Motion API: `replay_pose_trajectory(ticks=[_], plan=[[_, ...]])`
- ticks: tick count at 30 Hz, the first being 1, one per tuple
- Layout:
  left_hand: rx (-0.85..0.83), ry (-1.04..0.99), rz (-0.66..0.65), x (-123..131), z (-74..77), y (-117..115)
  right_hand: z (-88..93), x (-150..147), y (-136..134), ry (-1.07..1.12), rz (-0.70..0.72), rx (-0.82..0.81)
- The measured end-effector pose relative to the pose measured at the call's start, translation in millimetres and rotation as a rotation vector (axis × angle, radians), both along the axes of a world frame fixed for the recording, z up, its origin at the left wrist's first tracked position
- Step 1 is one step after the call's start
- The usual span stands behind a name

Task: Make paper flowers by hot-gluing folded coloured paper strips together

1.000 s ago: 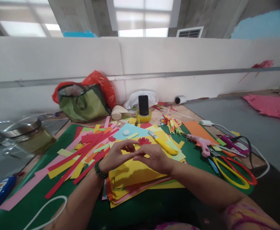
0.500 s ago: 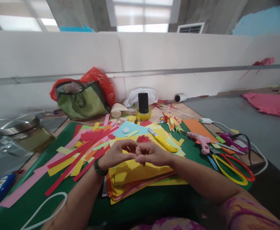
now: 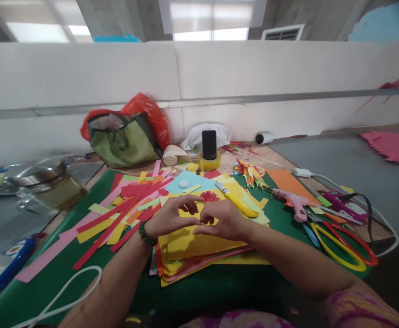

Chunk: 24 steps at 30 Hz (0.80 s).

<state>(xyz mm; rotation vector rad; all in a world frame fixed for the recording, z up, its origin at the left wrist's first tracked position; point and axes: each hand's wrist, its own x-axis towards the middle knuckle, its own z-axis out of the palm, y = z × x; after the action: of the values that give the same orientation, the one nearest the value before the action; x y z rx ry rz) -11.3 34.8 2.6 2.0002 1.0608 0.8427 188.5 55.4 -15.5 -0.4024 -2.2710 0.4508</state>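
Observation:
Above the stack of yellow paper (image 3: 199,246), my left hand (image 3: 175,214) is held with index finger and thumb apart and the other fingers curled. Facing it, my right hand (image 3: 225,221) makes a similar curved shape, thumb apart from the fingers. I see nothing held between them. The fingertips of the two hands nearly meet; whether they touch is hard to tell. Just beyond them lies a small red fringed paper piece (image 3: 209,196). A yellow utility knife (image 3: 238,201) rests on the paper by my right hand.
Coloured paper strips (image 3: 117,218) cover the green mat (image 3: 63,255) at left. On the right are a pink glue gun (image 3: 297,207), scissors (image 3: 343,246) and a paper flower bunch (image 3: 250,173). A phone (image 3: 209,144) stands behind; a glass teapot (image 3: 49,184) is far left.
My hands have gone from fingers pressed together to fingers spread, with a gap between thumbs and index fingers. The whole view has shifted slightly, so things appear farther right.

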Motion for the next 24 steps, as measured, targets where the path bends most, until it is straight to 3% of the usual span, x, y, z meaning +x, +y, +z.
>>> replay_pose_trajectory(ticks=[2, 4, 7, 12, 24], plan=[[-0.027, -0.005, -0.045, 1.6, 0.5, -1.5, -2.7, -0.2, 0.5, -0.038, -0.012, 0.188], [-0.024, -0.016, -0.053, 1.3, 2.1, -2.9, -3.3, -0.4, -0.4, -0.082, 0.029, 0.264], [0.043, 0.012, -0.007, -0.7, 4.1, -4.1, -1.7, 0.0, -3.6, -0.092, 0.068, 0.246], [0.053, 0.096, -0.036, 0.1, 3.2, -4.5, -1.2, 0.7, -5.4, -0.084, -0.06, 0.333], [-0.04, -0.016, -0.001, -1.6, 2.3, -0.3, -3.4, 1.8, -1.9, -0.097, -0.104, 0.452]])
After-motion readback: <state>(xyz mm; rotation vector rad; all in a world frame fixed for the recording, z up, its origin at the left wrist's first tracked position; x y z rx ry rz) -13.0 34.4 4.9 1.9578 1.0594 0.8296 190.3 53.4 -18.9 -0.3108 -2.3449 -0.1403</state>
